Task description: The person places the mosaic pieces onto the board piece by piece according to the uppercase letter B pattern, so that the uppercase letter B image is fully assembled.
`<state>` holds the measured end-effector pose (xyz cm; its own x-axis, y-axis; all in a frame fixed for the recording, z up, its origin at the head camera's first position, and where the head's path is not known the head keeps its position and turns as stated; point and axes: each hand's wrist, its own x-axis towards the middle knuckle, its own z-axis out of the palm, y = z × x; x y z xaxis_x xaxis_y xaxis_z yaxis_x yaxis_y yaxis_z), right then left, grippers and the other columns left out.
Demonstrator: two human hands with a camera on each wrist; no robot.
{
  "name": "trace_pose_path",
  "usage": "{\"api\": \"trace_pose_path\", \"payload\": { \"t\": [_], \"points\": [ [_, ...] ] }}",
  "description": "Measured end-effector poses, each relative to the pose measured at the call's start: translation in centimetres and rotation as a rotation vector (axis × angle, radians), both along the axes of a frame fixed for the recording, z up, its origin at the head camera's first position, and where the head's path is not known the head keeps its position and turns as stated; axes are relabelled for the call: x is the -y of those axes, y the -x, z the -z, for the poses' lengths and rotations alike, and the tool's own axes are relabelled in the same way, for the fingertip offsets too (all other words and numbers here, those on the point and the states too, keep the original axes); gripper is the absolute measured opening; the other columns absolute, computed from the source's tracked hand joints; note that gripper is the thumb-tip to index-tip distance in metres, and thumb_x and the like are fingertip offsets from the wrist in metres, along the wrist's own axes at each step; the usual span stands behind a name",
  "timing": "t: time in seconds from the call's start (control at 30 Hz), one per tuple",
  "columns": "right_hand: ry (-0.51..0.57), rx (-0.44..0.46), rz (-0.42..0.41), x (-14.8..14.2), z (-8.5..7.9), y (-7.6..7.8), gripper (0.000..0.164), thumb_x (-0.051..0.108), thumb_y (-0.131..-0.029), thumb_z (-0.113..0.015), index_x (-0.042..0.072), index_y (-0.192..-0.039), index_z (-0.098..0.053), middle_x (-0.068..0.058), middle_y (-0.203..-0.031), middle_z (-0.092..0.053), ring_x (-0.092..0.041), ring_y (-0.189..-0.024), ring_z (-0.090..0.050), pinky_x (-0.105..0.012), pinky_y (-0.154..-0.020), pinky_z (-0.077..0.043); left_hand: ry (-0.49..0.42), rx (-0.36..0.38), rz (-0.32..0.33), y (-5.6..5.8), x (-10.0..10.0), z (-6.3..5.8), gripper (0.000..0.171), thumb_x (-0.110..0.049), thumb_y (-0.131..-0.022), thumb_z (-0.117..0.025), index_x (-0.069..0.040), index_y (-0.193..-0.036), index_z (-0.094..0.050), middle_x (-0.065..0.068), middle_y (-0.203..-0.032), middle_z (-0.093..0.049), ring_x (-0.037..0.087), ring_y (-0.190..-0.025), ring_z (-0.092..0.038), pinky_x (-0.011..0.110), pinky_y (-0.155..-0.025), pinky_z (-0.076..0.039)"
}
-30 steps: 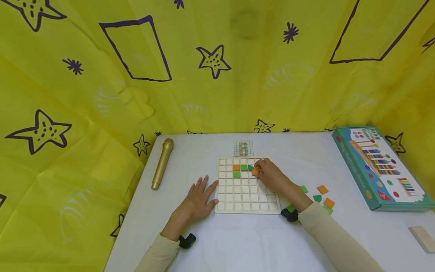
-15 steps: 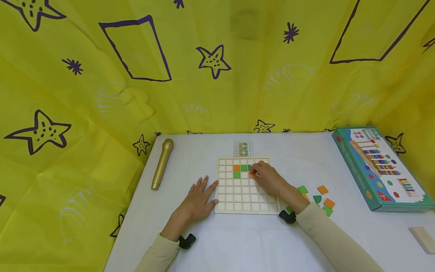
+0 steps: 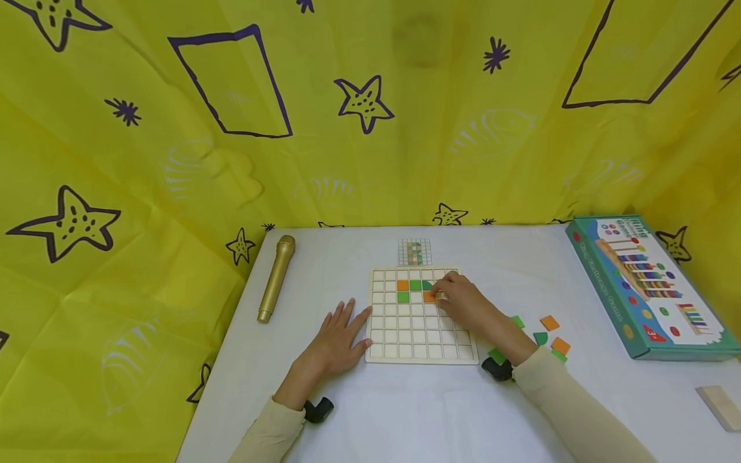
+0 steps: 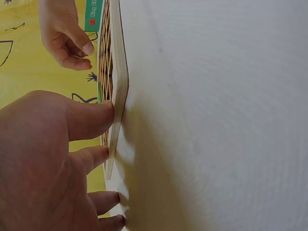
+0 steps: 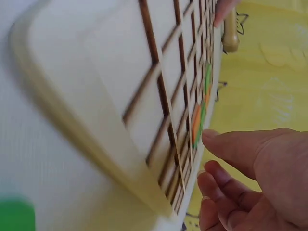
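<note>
A wooden grid board [image 3: 419,338] lies on the white table. In its upper rows sit an orange square tile [image 3: 402,285], two green square tiles [image 3: 415,285] and a dark green rounded tile [image 3: 426,284]. Below the rounded one, another orange square tile [image 3: 428,296] lies in a cell. My right hand [image 3: 463,301] is just right of that tile, thumb and fingertips apart with nothing between them in the right wrist view. My left hand [image 3: 336,344] is spread at the board's left side; its thumb and a finger touch the board's edge [image 4: 118,96] in the left wrist view.
A small pattern card [image 3: 414,252] lies behind the board. Loose orange and green tiles [image 3: 560,345] are scattered to the right, partly behind the right forearm. A gold microphone [image 3: 276,280] lies at left, a game box [image 3: 654,289] and a wooden block [image 3: 720,406] at right.
My right hand lowered the orange tile into a cell below the dark green one, let it go and drew back slightly to the right. The left hand stayed still.
</note>
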<state>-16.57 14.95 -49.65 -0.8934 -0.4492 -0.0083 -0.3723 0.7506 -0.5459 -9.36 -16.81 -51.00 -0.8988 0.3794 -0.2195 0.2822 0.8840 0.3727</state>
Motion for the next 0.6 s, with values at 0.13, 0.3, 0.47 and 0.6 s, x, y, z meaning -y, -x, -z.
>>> {"api": "trace_pose_path", "payload": {
  "t": [0.13,0.3,0.47,0.6],
  "points": [
    [-0.004,0.063,0.055,-2.3,-0.8,-0.2,0.022,0.008,-0.102,-0.069,0.003,-0.123,-0.071,-0.016,-0.123,-0.060,-0.035,-0.116,-0.058,-0.056,-0.102,-0.051,-0.003,-0.001,0.003,0.0,0.1,0.0,0.066,-0.044,-0.109,-0.051,-0.020,-0.167,-0.033,0.023,-0.175,-0.016,0.045,-0.162,-0.013,0.063,-0.129,-0.017],
    [-0.016,0.140,0.126,-6.4,-1.8,-0.9,0.022,0.012,-0.104,-0.066,0.000,-0.122,-0.067,-0.022,-0.124,-0.058,-0.038,-0.111,-0.058,-0.058,-0.097,-0.052,-0.006,0.000,0.003,0.0,0.1,0.0,0.066,-0.045,-0.109,-0.051,-0.021,-0.167,-0.032,0.022,-0.175,-0.016,0.045,-0.162,-0.013,0.063,-0.129,-0.016],
    [-0.064,0.262,0.223,-10.8,-2.4,-1.8,0.032,0.020,-0.104,-0.067,-0.003,-0.125,-0.061,-0.028,-0.124,-0.053,-0.040,-0.104,-0.055,-0.056,-0.092,-0.055,0.006,-0.004,0.006,0.0,0.1,0.1,0.066,-0.045,-0.109,-0.051,-0.021,-0.168,-0.031,0.022,-0.175,-0.016,0.045,-0.162,-0.012,0.062,-0.129,-0.016],
    [-0.117,0.296,0.272,-14.1,-2.5,-2.5,0.044,0.023,-0.101,-0.070,-0.008,-0.130,-0.056,-0.035,-0.124,-0.049,-0.041,-0.100,-0.053,-0.051,-0.084,-0.057,0.009,-0.003,0.006,0.1,0.1,0.1,0.066,-0.045,-0.109,-0.051,-0.021,-0.168,-0.031,0.022,-0.175,-0.016,0.044,-0.162,-0.012,0.062,-0.129,-0.016]
  ]
}}
